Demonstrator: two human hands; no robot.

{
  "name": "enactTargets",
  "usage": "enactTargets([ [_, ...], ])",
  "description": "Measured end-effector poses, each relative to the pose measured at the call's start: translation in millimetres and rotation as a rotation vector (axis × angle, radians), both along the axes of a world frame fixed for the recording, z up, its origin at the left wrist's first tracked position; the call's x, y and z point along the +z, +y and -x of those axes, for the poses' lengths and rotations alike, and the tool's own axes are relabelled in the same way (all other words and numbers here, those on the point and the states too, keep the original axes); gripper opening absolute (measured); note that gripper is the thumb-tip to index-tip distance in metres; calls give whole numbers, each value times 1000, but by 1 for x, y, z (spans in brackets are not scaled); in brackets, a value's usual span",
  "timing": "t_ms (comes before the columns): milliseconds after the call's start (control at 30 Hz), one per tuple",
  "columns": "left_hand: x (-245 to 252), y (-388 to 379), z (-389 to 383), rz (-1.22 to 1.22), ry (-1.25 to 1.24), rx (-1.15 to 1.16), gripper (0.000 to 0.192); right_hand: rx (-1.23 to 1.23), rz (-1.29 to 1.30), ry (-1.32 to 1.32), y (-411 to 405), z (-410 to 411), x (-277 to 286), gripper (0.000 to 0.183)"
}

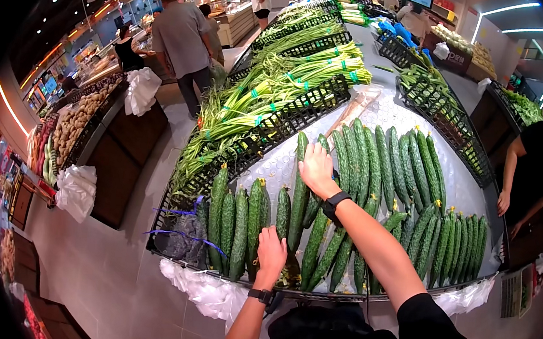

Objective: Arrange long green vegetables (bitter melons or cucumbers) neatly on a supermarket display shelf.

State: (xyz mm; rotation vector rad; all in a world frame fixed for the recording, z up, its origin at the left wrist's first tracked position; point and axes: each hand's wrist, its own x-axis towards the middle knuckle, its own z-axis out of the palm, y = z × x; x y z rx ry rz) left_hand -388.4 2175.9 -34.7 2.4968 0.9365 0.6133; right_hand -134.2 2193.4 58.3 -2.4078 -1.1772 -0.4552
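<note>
Long green cucumbers lie in two rows on a sloping grey display counter [280,155]. My right hand [319,170] reaches to the upper row, its fingers over a cucumber [313,210] whose tip shows above them. Just left of it lies another long cucumber [299,196], partly beside my palm. Lower down, my left hand [271,254] is at the bottom end of a shorter cucumber [283,212], with fingers and thumb about it. Several cucumbers [239,232] lie left of that hand. Farther right, more cucumbers [376,155] stand side by side.
Black plastic crates [302,108] of banded green stalks border the left; another crate [445,117] borders the right. Dark netted produce [186,237] with purple ties fills the near-left corner. White plastic bags [206,288] hang from the front edge. A person [534,165] stands at right.
</note>
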Motion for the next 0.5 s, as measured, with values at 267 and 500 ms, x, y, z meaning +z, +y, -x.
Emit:
enactTargets([
  [267,16,1,15,18,36,-133,50,106,19,-56,-27,24,-10,50],
  [500,78,28,60,-198,-93,43,41,293,-55,121,-23,69,2,34],
])
